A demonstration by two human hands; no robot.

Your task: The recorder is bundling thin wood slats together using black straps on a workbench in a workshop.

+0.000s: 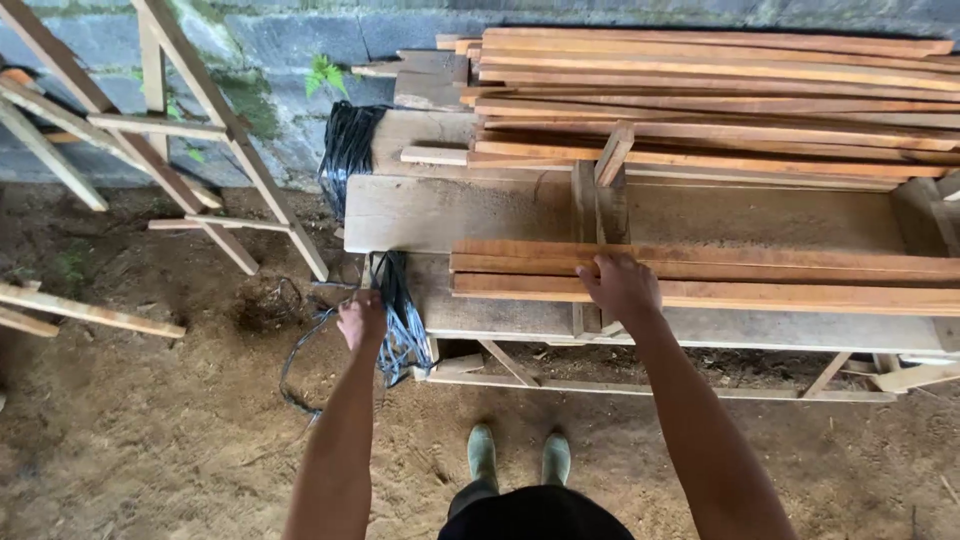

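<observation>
Left hand (362,322) gripping dark strapping bands (400,310) hanging off a wooden workbench (470,215), right hand (620,287) flat on reddish wooden slats (760,275), larger slat stack (720,95) behind, wooden frames (170,130) leaning against wall.

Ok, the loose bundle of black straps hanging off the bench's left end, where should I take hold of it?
Grip the black straps high, just below the bench edge where the strands run together, coming from the left beside the left hand. Lower down they splay into loose loops on the dirt. The right hand rests on the front planks.
</observation>
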